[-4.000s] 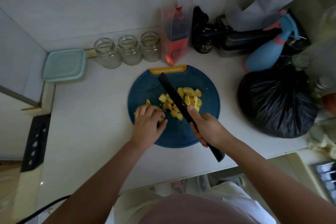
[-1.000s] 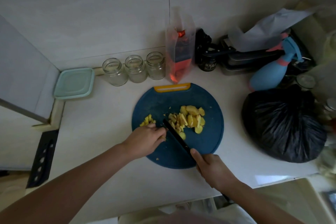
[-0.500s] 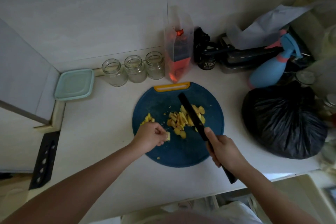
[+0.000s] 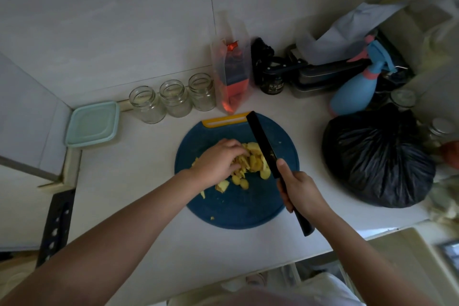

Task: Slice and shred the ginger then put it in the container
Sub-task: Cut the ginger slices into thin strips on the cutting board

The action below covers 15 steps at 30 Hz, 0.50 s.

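Observation:
Yellow ginger slices [image 4: 253,165] lie in a heap on the round blue cutting board [image 4: 238,208]. My left hand [image 4: 218,161] reaches over the heap, its fingertips among the slices; whether it pinches one is hidden. A few shreds [image 4: 195,161] show at its left edge. My right hand [image 4: 301,189] grips the handle of a black knife [image 4: 263,143], whose blade lies along the right side of the heap, pointing to the board's yellow grip. The pale green lidded container [image 4: 93,123] sits at the back left of the counter.
Three glass jars [image 4: 173,98] stand behind the board, next to a clear pouch with red contents [image 4: 232,74]. A black bag [image 4: 377,156] bulges to the right, with a blue spray bottle [image 4: 357,87] and dark boxes behind it. The counter's front edge is near.
My left hand has moved right from the shreds onto the heap of slices. The knife has shifted a little to the heap's right side.

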Available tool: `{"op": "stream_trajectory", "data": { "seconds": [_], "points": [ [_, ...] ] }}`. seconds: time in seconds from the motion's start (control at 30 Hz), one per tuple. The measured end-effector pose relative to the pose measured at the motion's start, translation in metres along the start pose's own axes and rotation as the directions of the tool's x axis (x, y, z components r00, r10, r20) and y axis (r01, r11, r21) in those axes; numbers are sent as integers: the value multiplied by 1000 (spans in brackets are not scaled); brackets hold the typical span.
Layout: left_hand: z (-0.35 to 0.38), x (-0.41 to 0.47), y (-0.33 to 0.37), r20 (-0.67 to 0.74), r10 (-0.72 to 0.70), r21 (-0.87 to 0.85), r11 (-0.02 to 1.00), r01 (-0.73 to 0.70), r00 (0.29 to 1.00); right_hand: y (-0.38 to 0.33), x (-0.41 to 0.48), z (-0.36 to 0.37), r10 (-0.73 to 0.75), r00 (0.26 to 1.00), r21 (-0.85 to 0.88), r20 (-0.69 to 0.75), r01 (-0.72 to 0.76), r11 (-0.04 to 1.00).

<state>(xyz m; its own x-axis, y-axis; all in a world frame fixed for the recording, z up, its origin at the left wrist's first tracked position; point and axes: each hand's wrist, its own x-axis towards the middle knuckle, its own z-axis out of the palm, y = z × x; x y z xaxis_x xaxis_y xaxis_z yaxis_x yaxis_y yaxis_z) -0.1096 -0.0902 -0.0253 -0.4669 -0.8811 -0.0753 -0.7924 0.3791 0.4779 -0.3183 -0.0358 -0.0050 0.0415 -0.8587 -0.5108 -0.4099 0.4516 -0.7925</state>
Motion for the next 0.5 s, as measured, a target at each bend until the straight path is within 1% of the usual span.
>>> {"op": "stream_trajectory", "data": {
  "seconds": [0.07,0.13,0.23,0.3,0.5],
  "points": [
    [-1,8,-2,73,26,54,998,-30,997,1,-2,1,3,1000,13,0,-3,1000],
    [-4,13,-3,95,63,100,992,-73,993,2,-3,1,14,1000,18,-2,-14,1000],
    [-6,13,-5,81,171,138,974,-181,982,4,-4,0,20,1000,33,7,-20,999],
    [-5,10,-6,73,217,141,964,-225,973,5,-5,0,23,1000,41,10,-24,999],
    [-7,9,-7,47,257,139,955,-261,965,6,-6,0,18,1000,33,16,-19,999]
  ]
}}
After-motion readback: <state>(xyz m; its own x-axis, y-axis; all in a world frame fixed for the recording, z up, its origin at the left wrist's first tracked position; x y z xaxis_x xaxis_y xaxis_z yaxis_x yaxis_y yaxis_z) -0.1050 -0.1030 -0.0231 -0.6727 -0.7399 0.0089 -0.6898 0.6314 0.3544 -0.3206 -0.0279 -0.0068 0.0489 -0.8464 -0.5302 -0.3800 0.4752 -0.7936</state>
